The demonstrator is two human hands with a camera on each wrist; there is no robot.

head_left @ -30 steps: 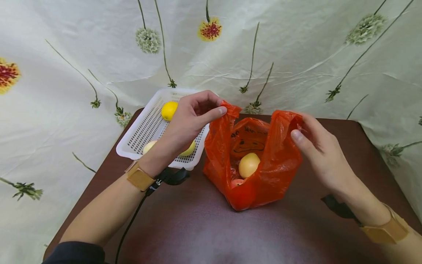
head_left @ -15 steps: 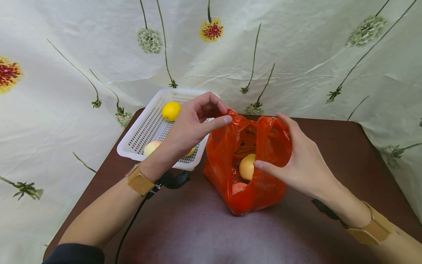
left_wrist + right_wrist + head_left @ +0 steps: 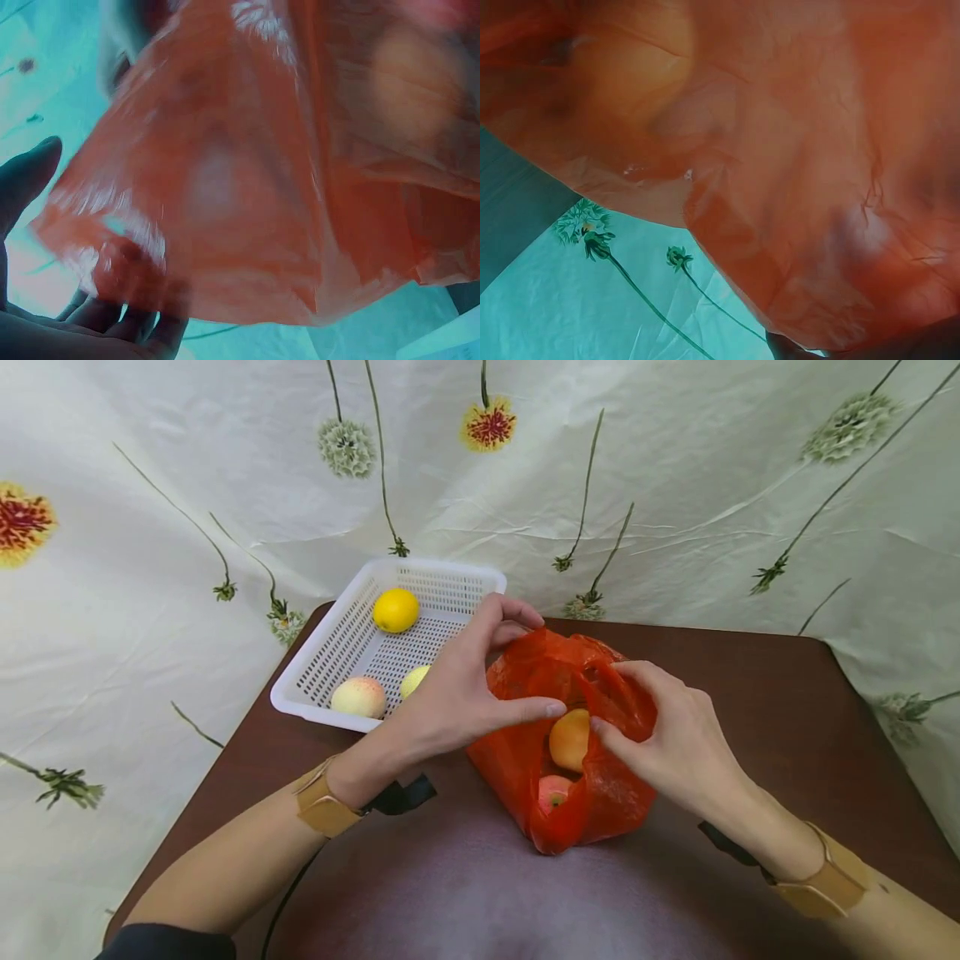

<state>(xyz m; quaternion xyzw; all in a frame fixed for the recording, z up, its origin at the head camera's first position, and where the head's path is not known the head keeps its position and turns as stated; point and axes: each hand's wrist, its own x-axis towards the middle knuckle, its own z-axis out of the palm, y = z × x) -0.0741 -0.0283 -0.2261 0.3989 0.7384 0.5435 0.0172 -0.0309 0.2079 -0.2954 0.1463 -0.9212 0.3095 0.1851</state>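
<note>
A red plastic bag [image 3: 517, 768] stands on the table with its mouth drawn narrower. Inside it lie a round yellow fruit [image 3: 570, 740] and a pinkish-red fruit [image 3: 554, 792]. My left hand [image 3: 480, 681] is at the bag's left side, its thumb held out straight across the mouth. In the left wrist view its fingers [image 3: 135, 319] touch the plastic from behind while the thumb stands apart. My right hand [image 3: 678, 735] grips the bag's right side near the handle, thumb at the inner edge. Plastic fills most of the right wrist view, hiding much of that hand.
A white perforated basket [image 3: 315, 660] stands left of the bag. It holds a lemon [image 3: 396, 610], a peach [image 3: 359, 697] and a pale yellow-green fruit [image 3: 414, 680] partly behind my left hand. Flower-print cloth [image 3: 675, 485] hangs behind the brown table [image 3: 780, 710].
The right hand has moved left and gathered its side of the bag inward. My left hand has moved right and down, its thumb leaving the left handle. The bag's top has sunk and closed in.
</note>
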